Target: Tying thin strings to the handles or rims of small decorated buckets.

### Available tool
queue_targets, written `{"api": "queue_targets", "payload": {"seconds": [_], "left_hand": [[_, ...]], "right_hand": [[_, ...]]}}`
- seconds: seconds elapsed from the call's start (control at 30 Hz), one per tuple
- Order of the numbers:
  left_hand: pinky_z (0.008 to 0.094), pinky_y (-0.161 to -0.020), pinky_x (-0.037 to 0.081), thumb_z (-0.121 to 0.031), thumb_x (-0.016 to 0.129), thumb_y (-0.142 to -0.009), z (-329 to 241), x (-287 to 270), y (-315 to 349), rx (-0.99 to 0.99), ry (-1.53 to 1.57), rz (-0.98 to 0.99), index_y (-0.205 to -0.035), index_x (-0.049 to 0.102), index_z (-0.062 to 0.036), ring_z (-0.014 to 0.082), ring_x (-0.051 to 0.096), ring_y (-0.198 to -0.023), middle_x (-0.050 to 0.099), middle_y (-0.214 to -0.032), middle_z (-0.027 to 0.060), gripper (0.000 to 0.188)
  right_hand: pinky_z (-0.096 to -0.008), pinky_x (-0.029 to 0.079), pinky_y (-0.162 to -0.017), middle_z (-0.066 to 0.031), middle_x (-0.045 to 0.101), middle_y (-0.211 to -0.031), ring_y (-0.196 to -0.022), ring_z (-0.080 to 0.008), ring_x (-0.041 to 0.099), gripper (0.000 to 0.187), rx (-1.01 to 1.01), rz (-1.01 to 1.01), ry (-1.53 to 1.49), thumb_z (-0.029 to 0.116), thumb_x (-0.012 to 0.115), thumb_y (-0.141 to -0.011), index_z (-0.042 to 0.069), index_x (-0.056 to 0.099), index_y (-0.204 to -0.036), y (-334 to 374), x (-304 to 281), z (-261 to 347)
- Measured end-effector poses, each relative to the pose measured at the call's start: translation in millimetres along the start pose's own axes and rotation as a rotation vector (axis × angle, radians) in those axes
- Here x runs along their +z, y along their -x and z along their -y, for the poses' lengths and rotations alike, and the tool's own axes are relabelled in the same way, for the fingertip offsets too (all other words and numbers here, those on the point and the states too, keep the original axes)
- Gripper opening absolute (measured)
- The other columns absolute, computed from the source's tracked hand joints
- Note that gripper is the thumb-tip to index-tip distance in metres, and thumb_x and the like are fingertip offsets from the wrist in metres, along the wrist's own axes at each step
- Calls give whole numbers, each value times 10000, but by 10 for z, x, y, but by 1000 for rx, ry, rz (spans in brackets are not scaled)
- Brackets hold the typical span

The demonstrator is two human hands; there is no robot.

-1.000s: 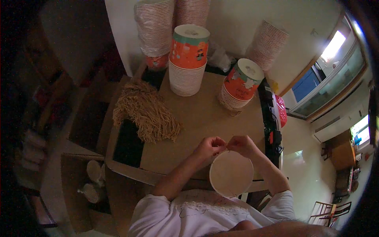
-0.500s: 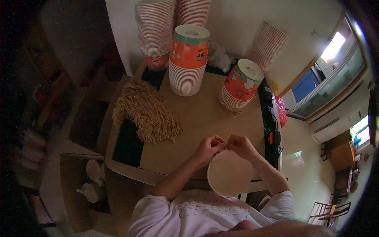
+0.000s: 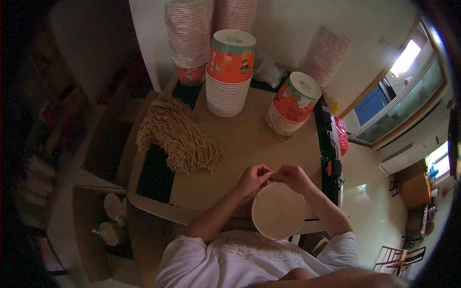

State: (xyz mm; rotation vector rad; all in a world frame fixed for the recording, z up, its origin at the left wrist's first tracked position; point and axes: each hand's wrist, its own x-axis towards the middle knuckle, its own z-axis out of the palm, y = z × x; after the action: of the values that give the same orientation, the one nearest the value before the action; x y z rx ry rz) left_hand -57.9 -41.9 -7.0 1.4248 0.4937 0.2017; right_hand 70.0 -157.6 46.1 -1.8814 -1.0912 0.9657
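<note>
A white-lined paper bucket (image 3: 278, 213) is tilted with its round mouth toward me, against my shirt at the table's near edge. At its far rim my left hand (image 3: 254, 181) pinches, its fingertips meeting those of the other hand. My right hand (image 3: 294, 179) is closed too, its fingers bent at the rim on the right side. A small, thin brownish bit shows between the fingertips, too fine to make out. To the left on the table lies a loose bundle of brown cords (image 3: 177, 137).
Beyond my hands stand an upside-down stack of orange and green paper buckets (image 3: 230, 72) and a shorter stack (image 3: 295, 103). Wrapped stacks (image 3: 188, 33) rise behind. Cardboard (image 3: 240, 144) covers the table. At lower left, an open carton (image 3: 91, 230) holds white buckets.
The bucket has turned slightly and shifted a little, showing its mouth rounder. Both hands stay at its far rim, with small finger movements.
</note>
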Motion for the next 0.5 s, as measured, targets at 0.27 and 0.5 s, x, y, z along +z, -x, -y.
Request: {"api": "queue_targets", "payload": {"seconds": [0.27, 0.5], "left_hand": [[211, -463, 396, -106, 536, -826, 214, -52, -94, 20, 402, 50, -873, 560, -34, 68, 503, -537, 601, -739, 33, 90], [260, -565, 454, -153, 552, -835, 89, -38, -69, -6, 275, 185, -967, 582, -54, 89, 544, -638, 616, -817, 18, 167]], "right_hand": [[-213, 419, -571, -2, 598, -708, -649, -58, 521, 192, 173, 135, 67, 214, 635, -769, 24, 633, -790, -67, -45, -66], [-217, 433, -599, -21, 616, -739, -675, -71, 542, 130, 208, 178, 50, 144, 600, -783, 25, 637, -821, -77, -73, -57]]}}
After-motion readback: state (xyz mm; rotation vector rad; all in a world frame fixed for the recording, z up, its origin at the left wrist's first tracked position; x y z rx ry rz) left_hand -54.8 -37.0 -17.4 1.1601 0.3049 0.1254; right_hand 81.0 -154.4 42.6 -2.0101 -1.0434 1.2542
